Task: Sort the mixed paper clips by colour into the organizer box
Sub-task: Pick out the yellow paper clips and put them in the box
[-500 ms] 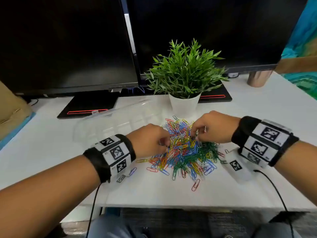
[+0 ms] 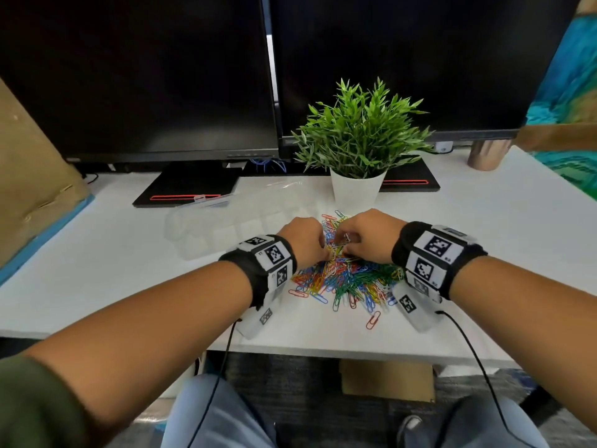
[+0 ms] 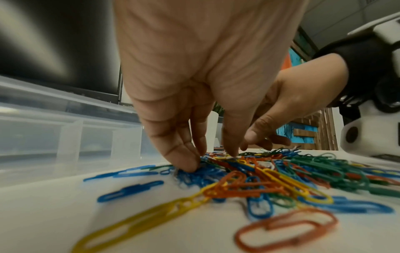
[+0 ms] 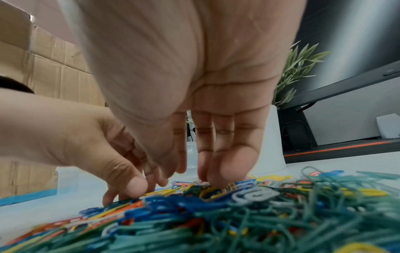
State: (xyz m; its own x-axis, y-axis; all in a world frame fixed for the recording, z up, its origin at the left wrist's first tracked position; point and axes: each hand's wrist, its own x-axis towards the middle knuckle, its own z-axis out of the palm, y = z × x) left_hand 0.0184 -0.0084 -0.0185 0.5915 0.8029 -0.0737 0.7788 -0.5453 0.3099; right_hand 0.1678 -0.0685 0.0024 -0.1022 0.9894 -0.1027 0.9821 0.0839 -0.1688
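Observation:
A heap of mixed paper clips (image 2: pixel 349 281) in blue, green, yellow, orange and white lies on the white desk. The clear plastic organizer box (image 2: pixel 206 227) sits just left of the heap, lid open. My left hand (image 2: pixel 303 242) reaches down into the heap's left side. In the left wrist view its fingertips (image 3: pixel 190 164) rest on a bunch of blue clips (image 3: pixel 201 176), fingers fairly straight. My right hand (image 2: pixel 368 236) is over the far middle of the heap. Its straight fingertips (image 4: pixel 216 183) press on yellow and orange clips. The two hands nearly touch.
A potted plant (image 2: pixel 358 185) stands right behind the heap. Two dark monitors (image 2: pixel 145 76) line the back of the desk, their stands behind the box. A cardboard box (image 2: pixel 29 176) is at the left, a metal cup (image 2: pixel 487 155) at the back right. One orange clip (image 2: pixel 373 320) lies near the front edge.
Both hands have drawn closer together over the far part of the heap, the left moving right and the right moving left.

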